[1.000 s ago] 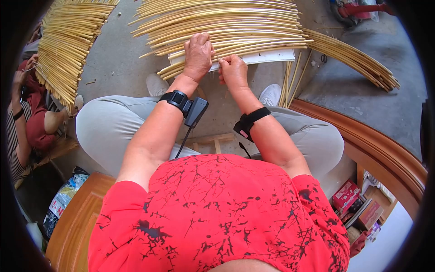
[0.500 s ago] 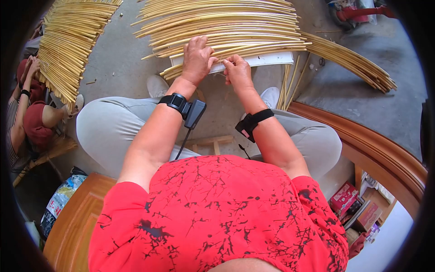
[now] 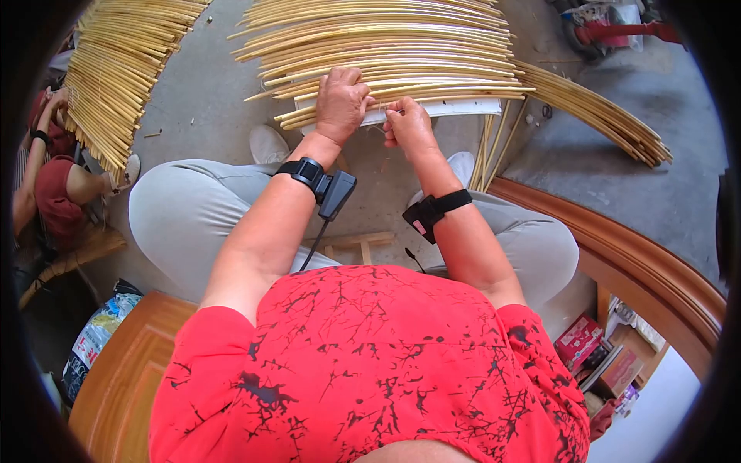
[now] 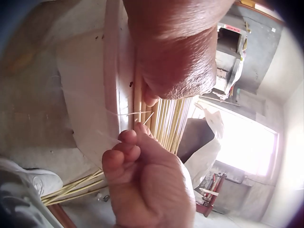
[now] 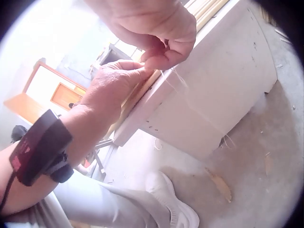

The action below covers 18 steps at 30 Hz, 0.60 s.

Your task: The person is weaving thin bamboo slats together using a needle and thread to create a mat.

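My left hand (image 3: pixel 340 106) lies over the near edge of a row of thin yellow sticks (image 3: pixel 394 55), its fingers curled around the front sticks and its thumb pointing at the other hand. Just right of it, my right hand (image 3: pixel 411 127) pinches a thin white thread (image 5: pixel 209 114) between thumb and forefinger. The thread's loose end trails down past the white board (image 5: pixel 190 114) under the sticks. Seen from the left wrist, a short piece of thread (image 4: pixel 133 113) crosses the front sticks between both hands. The fingertips nearly meet in the right wrist view.
A bundle of loose sticks (image 3: pixel 598 112) extends to the right. At left, another person's hands (image 3: pixel 55 100) are at a second stick mat (image 3: pixel 127 77). A curved wooden rail (image 3: pixel 617 247) runs along my right side. My shoe (image 3: pixel 268 144) stands below the board.
The left hand's fingers spread slightly, then draw in again over the sticks. My right hand has shifted a little right and down in the head view, still pinching the thread.
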Motion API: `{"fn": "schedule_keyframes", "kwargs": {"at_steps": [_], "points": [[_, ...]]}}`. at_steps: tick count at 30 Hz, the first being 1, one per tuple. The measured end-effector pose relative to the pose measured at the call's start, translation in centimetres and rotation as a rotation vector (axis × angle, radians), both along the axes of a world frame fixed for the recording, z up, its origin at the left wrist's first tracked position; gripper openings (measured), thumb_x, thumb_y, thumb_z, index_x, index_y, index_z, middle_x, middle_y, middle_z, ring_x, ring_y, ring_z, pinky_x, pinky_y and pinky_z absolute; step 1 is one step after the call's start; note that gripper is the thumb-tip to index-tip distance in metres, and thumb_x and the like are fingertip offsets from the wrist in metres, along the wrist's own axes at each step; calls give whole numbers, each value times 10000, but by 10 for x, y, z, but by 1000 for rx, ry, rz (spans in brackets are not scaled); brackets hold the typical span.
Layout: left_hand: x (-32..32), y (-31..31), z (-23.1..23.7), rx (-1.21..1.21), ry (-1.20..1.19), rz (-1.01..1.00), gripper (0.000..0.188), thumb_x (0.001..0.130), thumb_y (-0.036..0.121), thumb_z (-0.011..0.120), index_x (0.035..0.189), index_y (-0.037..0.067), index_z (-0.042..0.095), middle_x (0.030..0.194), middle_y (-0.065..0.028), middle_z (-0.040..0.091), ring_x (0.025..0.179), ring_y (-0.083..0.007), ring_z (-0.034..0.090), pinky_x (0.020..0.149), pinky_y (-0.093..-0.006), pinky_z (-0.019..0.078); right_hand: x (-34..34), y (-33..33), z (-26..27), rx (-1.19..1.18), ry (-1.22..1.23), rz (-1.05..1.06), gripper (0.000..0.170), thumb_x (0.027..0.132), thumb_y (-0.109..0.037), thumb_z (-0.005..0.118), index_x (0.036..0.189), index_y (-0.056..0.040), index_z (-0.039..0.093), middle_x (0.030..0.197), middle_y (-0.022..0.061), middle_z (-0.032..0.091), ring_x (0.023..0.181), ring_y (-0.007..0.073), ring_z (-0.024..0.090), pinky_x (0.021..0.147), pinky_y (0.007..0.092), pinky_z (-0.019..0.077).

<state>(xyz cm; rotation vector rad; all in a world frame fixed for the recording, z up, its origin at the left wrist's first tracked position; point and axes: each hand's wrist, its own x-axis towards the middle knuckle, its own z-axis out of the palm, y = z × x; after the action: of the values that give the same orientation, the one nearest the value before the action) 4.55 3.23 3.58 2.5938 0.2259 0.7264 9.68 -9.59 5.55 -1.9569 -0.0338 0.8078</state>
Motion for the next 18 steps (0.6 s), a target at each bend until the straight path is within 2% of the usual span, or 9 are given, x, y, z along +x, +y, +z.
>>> {"fn": "schedule_keyframes", "kwargs": {"at_steps": [4, 6, 16, 18], "points": [[1, 0, -1, -55, -19, -32, 101, 586, 144, 692, 644, 95, 626, 859, 0, 545, 867, -203, 473, 722, -351, 358, -2, 1, -8, -34, -70, 6, 64, 812, -89, 520, 816, -27, 537, 589, 38, 531, 448, 100, 496, 366, 261, 455], [1, 1, -2, -59, -7, -33, 101, 585, 141, 691, 647, 96, 627, 869, 1, 546, 875, -202, 472, 722, -351, 357, -3, 1, -15, -23, -136, -46, 88, 787, -90, 541, 754, -11, 557, 557, 74, 560, 433, 150, 553, 360, 286, 471], [1, 1, -5, -52, -9, -57, 111, 586, 144, 690, 656, 97, 617, 894, 4, 541, 918, -201, 472, 737, -349, 349, -3, 7, -7, -42, -154, -79, 99, 786, -89, 544, 747, 0, 559, 550, 74, 558, 422, 150, 545, 351, 284, 466], [1, 2, -4, -58, -15, -62, 116, 582, 145, 690, 653, 96, 613, 894, 3, 541, 918, -203, 473, 738, -350, 351, -3, 9, -5, -2, -127, -85, 83, 786, -78, 547, 782, -3, 512, 554, 71, 543, 412, 143, 529, 338, 289, 460]]}}
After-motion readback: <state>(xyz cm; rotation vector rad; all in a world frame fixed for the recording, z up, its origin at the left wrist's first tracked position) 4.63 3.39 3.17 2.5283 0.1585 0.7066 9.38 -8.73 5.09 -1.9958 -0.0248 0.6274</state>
